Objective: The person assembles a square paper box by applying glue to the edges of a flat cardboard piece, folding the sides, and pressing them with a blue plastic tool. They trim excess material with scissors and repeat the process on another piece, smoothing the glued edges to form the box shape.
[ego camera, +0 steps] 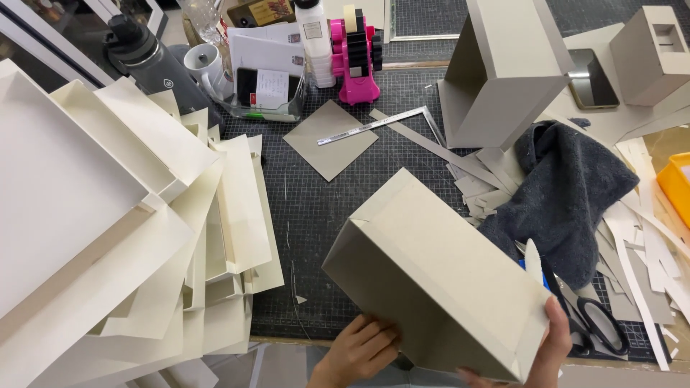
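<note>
In the head view, a grey cardboard box (438, 276) is held tilted above the near edge of the dark cutting mat (316, 208), its open side turned toward the person. The left hand (357, 350) is placed under the box's lower left edge, fingers curled and pressed against the board; the right hand (553, 345) is wrapped around the box's lower right corner, fingers closed on the wall. Left of the box, a tall stack of cream paper-covered trays (122, 237) is piled over the mat's edge. Beyond the box, a flat grey board square (329, 139) lies on the mat with a metal ruler (374, 126) touching its far corner. Farther beyond, a pink tape dispenser (354, 57) stands beside a white bottle (315, 39). To the right of the box, a dark grey towel (568, 194) is bunched among scattered paper strips (647, 244), and black-handled scissors (596, 323) lie just beside the right hand. Beyond the towel, a larger grey box frame (503, 65) stands upright
</note>
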